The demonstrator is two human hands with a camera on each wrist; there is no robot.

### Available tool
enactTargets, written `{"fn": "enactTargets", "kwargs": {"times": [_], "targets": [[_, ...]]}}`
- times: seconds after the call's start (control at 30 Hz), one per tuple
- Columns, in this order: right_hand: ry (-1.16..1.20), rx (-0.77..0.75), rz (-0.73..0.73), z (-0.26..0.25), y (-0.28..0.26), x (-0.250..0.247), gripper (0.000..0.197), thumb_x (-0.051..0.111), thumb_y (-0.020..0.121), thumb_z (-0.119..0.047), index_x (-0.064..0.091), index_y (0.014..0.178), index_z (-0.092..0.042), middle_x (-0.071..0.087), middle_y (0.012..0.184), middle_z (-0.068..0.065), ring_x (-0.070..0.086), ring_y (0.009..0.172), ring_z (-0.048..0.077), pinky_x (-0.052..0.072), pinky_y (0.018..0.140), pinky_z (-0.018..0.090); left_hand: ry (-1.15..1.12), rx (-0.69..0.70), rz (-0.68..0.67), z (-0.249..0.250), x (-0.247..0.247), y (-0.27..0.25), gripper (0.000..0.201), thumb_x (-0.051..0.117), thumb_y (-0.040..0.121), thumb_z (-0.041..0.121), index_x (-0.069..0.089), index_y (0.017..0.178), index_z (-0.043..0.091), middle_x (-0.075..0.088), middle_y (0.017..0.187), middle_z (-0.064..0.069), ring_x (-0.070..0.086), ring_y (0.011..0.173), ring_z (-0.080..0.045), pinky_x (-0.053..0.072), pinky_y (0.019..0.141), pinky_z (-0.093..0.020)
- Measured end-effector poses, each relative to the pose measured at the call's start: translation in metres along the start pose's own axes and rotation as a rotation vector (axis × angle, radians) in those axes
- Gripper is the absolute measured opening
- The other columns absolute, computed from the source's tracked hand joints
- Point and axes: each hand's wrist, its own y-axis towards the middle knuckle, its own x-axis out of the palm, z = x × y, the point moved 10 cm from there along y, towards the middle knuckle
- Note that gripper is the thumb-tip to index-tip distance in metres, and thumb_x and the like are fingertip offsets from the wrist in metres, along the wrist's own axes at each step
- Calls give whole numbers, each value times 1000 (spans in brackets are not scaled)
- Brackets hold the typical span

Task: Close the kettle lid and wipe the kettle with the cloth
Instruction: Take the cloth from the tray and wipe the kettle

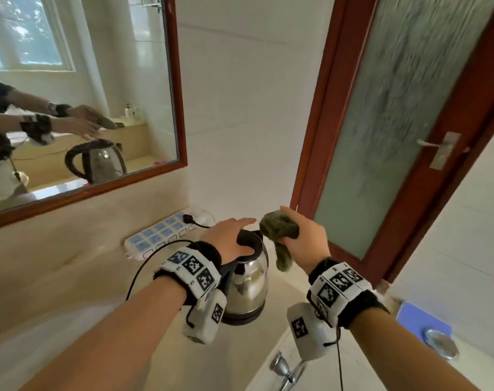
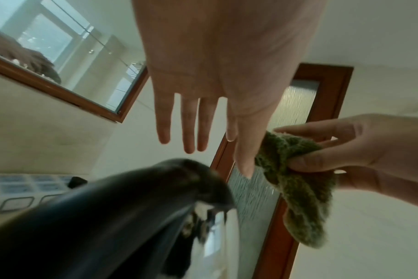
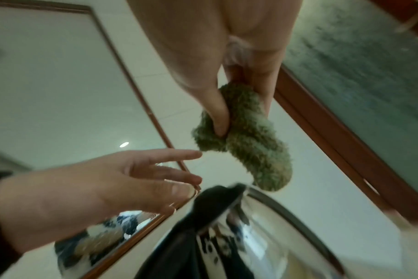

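Observation:
A steel kettle (image 1: 250,283) with a black lid (image 1: 248,237) and black handle stands on the beige counter (image 1: 71,266); the lid looks down. My left hand (image 1: 231,232) is spread flat over the lid, fingers straight; the left wrist view shows a gap between the fingers (image 2: 189,128) and the lid (image 2: 179,181), so contact is unclear. My right hand (image 1: 296,238) grips a bunched green cloth (image 1: 281,230) just right of the lid, level with the kettle's top. In the right wrist view the cloth (image 3: 248,139) hangs just above the kettle's rim (image 3: 263,232), apart from it.
A white power strip (image 1: 161,235) lies against the wall behind the kettle, with a black cord (image 1: 140,272) looping left. A mirror (image 1: 79,94) hangs at left, a frosted-glass door (image 1: 395,122) stands at right. A tap (image 1: 285,368) and a blue mat (image 1: 423,320) are near front right.

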Motion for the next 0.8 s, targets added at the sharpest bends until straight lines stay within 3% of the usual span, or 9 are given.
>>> {"fn": "enactTargets", "kwargs": {"times": [0.13,0.23,0.3,0.37,0.4,0.47,0.53,0.63,0.8], "targets": [[62,164,-20,52,-6,46,52,56,87,-7,49,136,-24,53,139,6,47,130,24,35,110,30,139,-26,-74,-14,21,10,69,63,84,30,28,143,23,39,146,-5,39,131,-23,29,108,-31],[140,225,-42,69,-12,87,49,49,91,-6,47,137,-22,51,141,7,48,129,25,36,111,35,144,-46,-81,-21,25,16,73,64,83,31,25,144,23,25,154,-5,29,138,-23,21,113,-32],[177,308,-38,86,-16,100,49,44,94,-7,43,140,-23,54,137,9,52,124,26,42,103,32,167,-47,-91,-23,26,19,74,63,83,33,23,144,24,22,155,-4,27,139,-22,20,114,-32],[140,386,-67,105,-19,110,47,42,95,-10,44,138,-27,63,124,10,59,111,28,45,88,28,174,-43,-87,-24,27,20,74,63,83,34,22,144,26,21,155,-1,27,139,-22,20,114,-33],[110,412,-89,115,-19,117,46,42,94,-12,47,136,-28,67,117,9,62,105,28,46,86,29,173,-44,-83,-25,27,20,74,63,83,34,22,144,26,21,155,0,26,139,-22,20,114,-33],[71,438,-123,128,-19,128,41,43,93,-14,54,131,-27,69,110,8,63,101,27,49,92,36,184,-48,-74,-26,26,19,73,62,84,35,21,144,27,21,155,1,26,139,-21,21,114,-35],[54,475,-180,138,-23,139,36,44,93,-13,60,124,-21,69,110,10,62,103,28,49,95,37,182,-47,-77,-26,27,18,72,61,85,34,20,144,27,19,155,2,25,140,-21,21,114,-35],[78,491,-266,136,-25,138,36,45,92,-8,60,124,-16,67,115,12,61,108,29,45,94,32,162,-41,-97,-27,28,16,72,60,86,33,19,145,28,15,156,2,23,141,-21,20,115,-35],[249,336,-44,88,7,73,50,50,90,-4,45,139,-18,58,132,11,52,123,28,37,106,31,132,-32,-144,-26,28,12,79,67,81,29,20,144,27,15,156,0,27,139,-23,21,115,-34]]}}
